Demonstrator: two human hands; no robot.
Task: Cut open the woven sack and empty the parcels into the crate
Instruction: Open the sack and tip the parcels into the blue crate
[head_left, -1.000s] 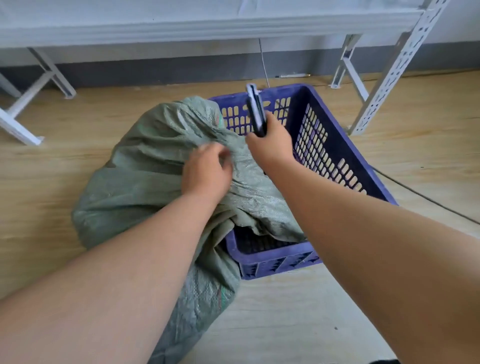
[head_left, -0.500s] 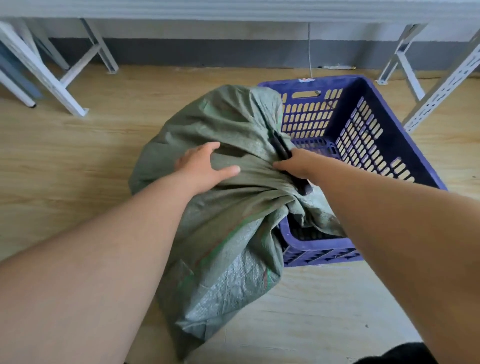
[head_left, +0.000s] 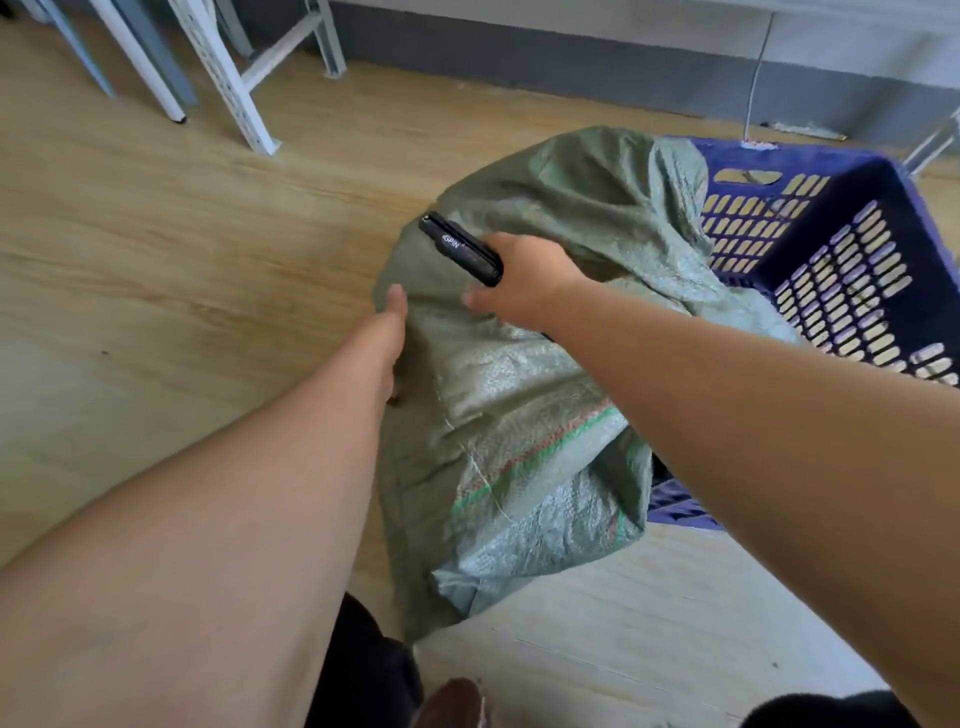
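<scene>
Right hand (head_left: 524, 283) has moved left across the green woven sack (head_left: 524, 395), away from the blue crate (head_left: 852, 291).

Cutter (head_left: 460, 248) is clenched in the right fist, long axis pointing far-left; no blade is discernible. Left hand (head_left: 387, 332) presses the sack's left side, fingers hidden, closure indeterminable. Sack lies draped over the crate's left rim, contents concealed.
</scene>
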